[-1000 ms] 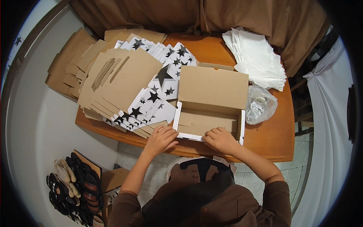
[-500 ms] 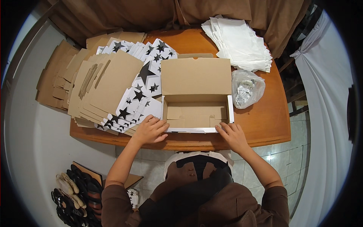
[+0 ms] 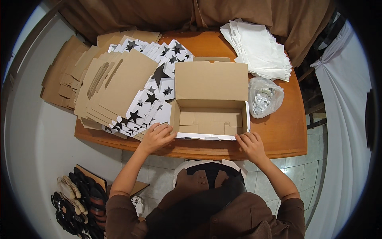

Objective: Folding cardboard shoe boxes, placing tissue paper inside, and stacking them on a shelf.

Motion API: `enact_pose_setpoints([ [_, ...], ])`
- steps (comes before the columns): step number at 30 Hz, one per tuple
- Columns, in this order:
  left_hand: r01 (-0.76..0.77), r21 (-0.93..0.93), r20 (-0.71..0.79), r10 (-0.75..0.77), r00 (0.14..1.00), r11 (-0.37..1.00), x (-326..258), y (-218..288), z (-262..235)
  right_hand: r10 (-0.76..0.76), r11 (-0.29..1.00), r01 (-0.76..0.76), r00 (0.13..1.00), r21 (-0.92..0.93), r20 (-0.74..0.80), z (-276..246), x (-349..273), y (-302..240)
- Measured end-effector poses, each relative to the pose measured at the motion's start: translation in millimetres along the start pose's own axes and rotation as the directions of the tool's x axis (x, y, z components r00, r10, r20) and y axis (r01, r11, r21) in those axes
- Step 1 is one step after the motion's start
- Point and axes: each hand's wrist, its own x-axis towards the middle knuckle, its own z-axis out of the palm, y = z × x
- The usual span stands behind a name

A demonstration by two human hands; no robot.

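A cardboard box (image 3: 211, 118), brown inside with white outer edges, stands in front of me on the table with its lid (image 3: 211, 81) raised and tilted back. Inside, only its bare bottom and folded tabs show. My left hand (image 3: 158, 137) is at the front left corner, its fingers bent against the wall there. At the opposite front corner, the bent fingers of my right hand (image 3: 251, 145) hold the edge. Both thumbs are low, near the outside of the front wall.
Flat cardboard blanks (image 3: 123, 81), some printed with black stars, overlap at left. A stack of white paper sheets (image 3: 260, 49) lies back right, above a clear plastic bag (image 3: 266, 98) of small packets. Pairs of shoes (image 3: 81, 199) are on the floor at lower left.
My right hand has slid from the front wall out to the right corner. My left fingers have drawn in at the left corner. The box is turned slightly, and the whole view has shifted.
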Motion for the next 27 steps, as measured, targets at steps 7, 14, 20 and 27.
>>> enact_pose_setpoints([
  [7,0.223,-0.088,-0.041,-0.227,0.973,0.971,-4.6,22.4,14.0,0.115,0.993,-0.115,0.993,-0.008,0.009,0.0,1.1,-2.3],
  [14,0.324,-0.186,0.08,-0.315,0.946,0.927,-1.6,29.6,16.4,0.115,0.993,-0.118,0.985,0.014,0.127,-3.8,12.6,4.0],
  [20,0.307,-0.226,0.058,-0.302,0.952,0.925,-3.7,31.4,13.4,-0.044,0.993,0.015,0.97,0.119,0.24,-10.2,18.2,21.5],
  [27,0.582,-0.527,0.032,-0.67,0.742,0.619,10.2,21.2,1.9,-0.112,0.925,0.094,0.993,0.369,0.027,-13.9,97.2,18.6],
])
